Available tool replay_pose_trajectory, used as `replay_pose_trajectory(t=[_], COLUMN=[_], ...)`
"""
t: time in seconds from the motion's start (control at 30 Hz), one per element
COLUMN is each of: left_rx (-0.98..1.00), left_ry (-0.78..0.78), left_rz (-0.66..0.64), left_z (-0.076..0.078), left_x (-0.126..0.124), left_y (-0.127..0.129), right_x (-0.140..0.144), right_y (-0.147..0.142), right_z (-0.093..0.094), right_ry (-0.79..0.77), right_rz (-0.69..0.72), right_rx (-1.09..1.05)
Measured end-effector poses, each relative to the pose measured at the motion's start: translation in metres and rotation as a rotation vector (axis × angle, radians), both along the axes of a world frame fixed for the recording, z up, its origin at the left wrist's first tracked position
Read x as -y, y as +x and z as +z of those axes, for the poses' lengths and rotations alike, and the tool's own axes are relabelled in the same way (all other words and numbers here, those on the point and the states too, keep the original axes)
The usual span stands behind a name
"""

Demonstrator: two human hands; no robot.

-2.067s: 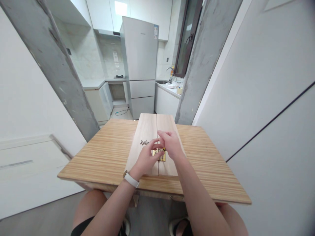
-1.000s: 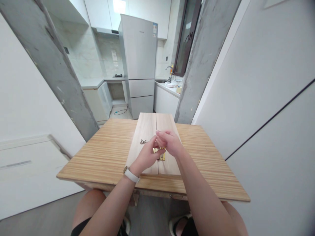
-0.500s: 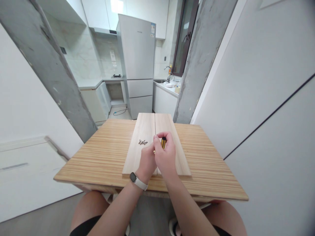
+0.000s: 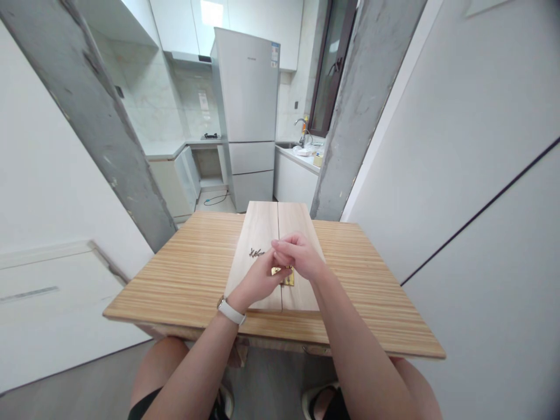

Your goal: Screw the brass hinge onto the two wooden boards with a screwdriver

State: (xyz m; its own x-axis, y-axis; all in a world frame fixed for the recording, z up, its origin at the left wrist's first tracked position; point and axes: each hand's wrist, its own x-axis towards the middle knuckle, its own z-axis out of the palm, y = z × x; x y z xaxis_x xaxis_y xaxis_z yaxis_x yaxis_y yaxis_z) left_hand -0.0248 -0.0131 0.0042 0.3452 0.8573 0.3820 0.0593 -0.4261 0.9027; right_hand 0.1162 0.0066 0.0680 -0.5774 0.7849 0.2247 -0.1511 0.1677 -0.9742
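Two pale wooden boards (image 4: 258, 219) lie side by side with a narrow seam between them. A gold-coloured metal hinge (image 4: 289, 279) rests across the seam at their near part, partly covered by my left thumb. My left hand (image 4: 261, 276), with a watch on its wrist, has its thumb stretched over the hinge, apart from its fingers. Its fingertips meet my right hand (image 4: 303, 256), which is closed with its fingers bent inward; whatever it holds is hidden. Several small dark screws (image 4: 255, 252) lie on the left board, just beyond my left hand.
The boards sit on a wood-grain table (image 4: 192, 268). Beyond it stand a grey refrigerator (image 4: 247, 93) and a counter with a sink (image 4: 286, 145). White panels flank the table on the left and right (image 4: 459, 192).
The yellow-and-black handle seen in my right hand no longer shows. My hands have turned and my forearms spread apart, uncovering the gold hinge on the boards.
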Motion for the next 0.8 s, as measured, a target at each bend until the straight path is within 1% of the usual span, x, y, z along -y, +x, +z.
replay_pose_trajectory(t=[0.03,0.07,0.1,0.13,0.2,0.27,0.33,0.4,0.43,0.5,0.53,0.57,0.6,0.63,0.7,0.8], left_rx=[0.011,0.025,0.035,0.034,0.006,-0.036,-0.076,-0.124,-0.151,-0.186,-0.190,-0.189,-0.187,-0.177,-0.132,0.000], left_ry=[-0.009,-0.012,-0.010,-0.005,0.006,0.033,0.082,0.132,0.146,0.157,0.159,0.159,0.156,0.147,0.105,0.005], left_rz=[-0.029,-0.045,-0.041,-0.018,0.066,0.165,0.262,0.347,0.378,0.410,0.416,0.422,0.421,0.410,0.350,0.162], left_z=[0.000,0.001,0.002,0.003,0.005,0.006,0.005,0.003,0.002,0.001,0.001,0.002,0.003,0.005,0.009,0.013], left_x=[-0.002,-0.003,-0.004,-0.004,-0.003,0.000,0.005,0.011,0.013,0.017,0.018,0.018,0.018,0.017,0.014,0.008], left_y=[0.000,0.001,0.003,0.004,0.008,0.012,0.017,0.023,0.026,0.030,0.031,0.031,0.030,0.028,0.023,0.014], right_x=[-0.004,-0.007,-0.009,-0.009,-0.005,0.006,0.021,0.037,0.043,0.049,0.049,0.047,0.043,0.038,0.026,0.007], right_y=[0.004,0.007,0.008,0.008,0.005,-0.002,-0.013,-0.025,-0.031,-0.040,-0.043,-0.044,-0.043,-0.041,-0.032,-0.011], right_z=[0.001,0.001,0.000,-0.001,-0.005,-0.010,-0.013,-0.014,-0.015,-0.016,-0.016,-0.017,-0.017,-0.017,-0.015,-0.009], right_ry=[-0.023,-0.040,-0.043,-0.030,0.040,0.132,0.194,0.182,0.194,0.192,0.180,0.158,0.128,0.092,0.022,-0.028], right_rz=[0.053,0.064,0.032,-0.042,-0.286,-0.558,-0.762,-0.869,-0.946,-1.064,-1.099,-1.103,-1.077,-1.022,-0.835,-0.447], right_rx=[-0.003,-0.019,-0.040,-0.057,-0.081,-0.075,-0.044,-0.006,0.013,0.016,0.000,-0.025,-0.053,-0.076,-0.093,-0.042])
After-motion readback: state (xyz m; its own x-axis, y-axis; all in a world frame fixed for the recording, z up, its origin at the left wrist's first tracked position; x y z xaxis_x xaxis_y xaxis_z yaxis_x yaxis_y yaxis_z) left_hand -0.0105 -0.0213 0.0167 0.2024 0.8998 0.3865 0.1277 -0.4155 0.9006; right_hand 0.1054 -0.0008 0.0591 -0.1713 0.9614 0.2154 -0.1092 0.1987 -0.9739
